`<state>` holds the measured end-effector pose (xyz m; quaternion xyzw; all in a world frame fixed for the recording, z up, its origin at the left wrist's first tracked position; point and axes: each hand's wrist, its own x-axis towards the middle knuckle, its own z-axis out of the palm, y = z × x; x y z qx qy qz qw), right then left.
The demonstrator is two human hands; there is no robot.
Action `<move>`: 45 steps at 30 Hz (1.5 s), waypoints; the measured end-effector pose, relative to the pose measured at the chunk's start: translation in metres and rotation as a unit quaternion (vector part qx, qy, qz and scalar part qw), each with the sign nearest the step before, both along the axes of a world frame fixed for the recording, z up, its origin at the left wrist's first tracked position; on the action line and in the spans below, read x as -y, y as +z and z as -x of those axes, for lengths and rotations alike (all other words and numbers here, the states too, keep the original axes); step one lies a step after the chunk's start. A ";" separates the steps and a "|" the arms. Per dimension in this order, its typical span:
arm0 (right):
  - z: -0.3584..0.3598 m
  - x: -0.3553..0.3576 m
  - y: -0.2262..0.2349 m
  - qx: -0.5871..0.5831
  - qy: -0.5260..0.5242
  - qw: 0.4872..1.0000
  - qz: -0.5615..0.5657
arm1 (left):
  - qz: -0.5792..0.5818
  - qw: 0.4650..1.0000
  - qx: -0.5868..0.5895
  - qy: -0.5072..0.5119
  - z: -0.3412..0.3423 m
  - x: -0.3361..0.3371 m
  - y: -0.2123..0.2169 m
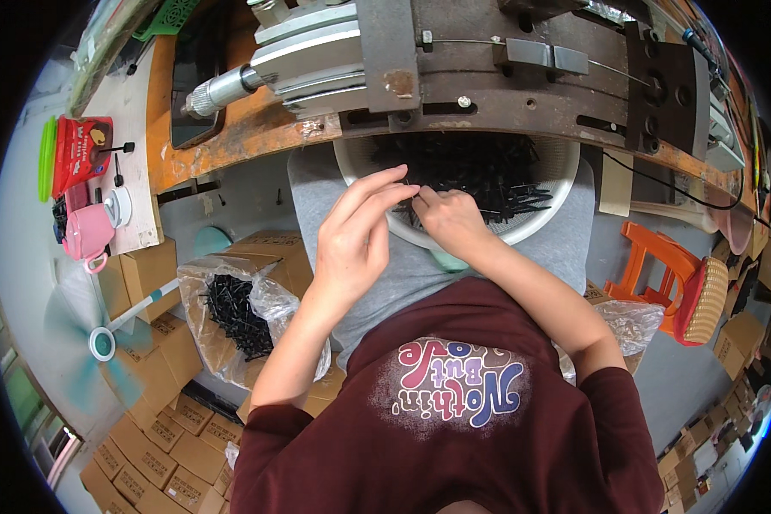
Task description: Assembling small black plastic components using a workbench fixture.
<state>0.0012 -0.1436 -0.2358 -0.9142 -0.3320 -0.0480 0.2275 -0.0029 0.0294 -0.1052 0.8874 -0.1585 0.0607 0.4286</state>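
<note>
Two hands at white basket; shirt lettered, cartons printed.

Parts lie in the basket; beyond it stands the tabletop, left of it a bag, right a chair.

The front edge of the bench hides the far side of a basket, whose black parts blend together. Where left hand and right hand meet, anything between the fingertips is too small to tell. Blades of a fan blur; the machine on the bench runs off the frame's top.
</note>
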 end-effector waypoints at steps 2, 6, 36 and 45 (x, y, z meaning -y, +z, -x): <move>-0.004 -0.005 -0.002 0.008 0.010 1.000 0.013 | 0.017 1.000 -0.012 0.006 0.006 -0.002 0.005; -0.002 0.015 0.044 -0.297 -0.082 0.931 -0.197 | 0.038 0.999 0.010 -0.009 0.021 -0.005 0.021; -0.183 0.091 0.331 0.400 -0.159 0.897 -0.102 | -0.091 0.969 0.224 -0.051 -0.047 0.076 0.105; -0.215 0.074 0.351 0.036 -0.181 0.957 -0.225 | -0.178 0.959 0.213 -0.056 -0.061 0.084 0.109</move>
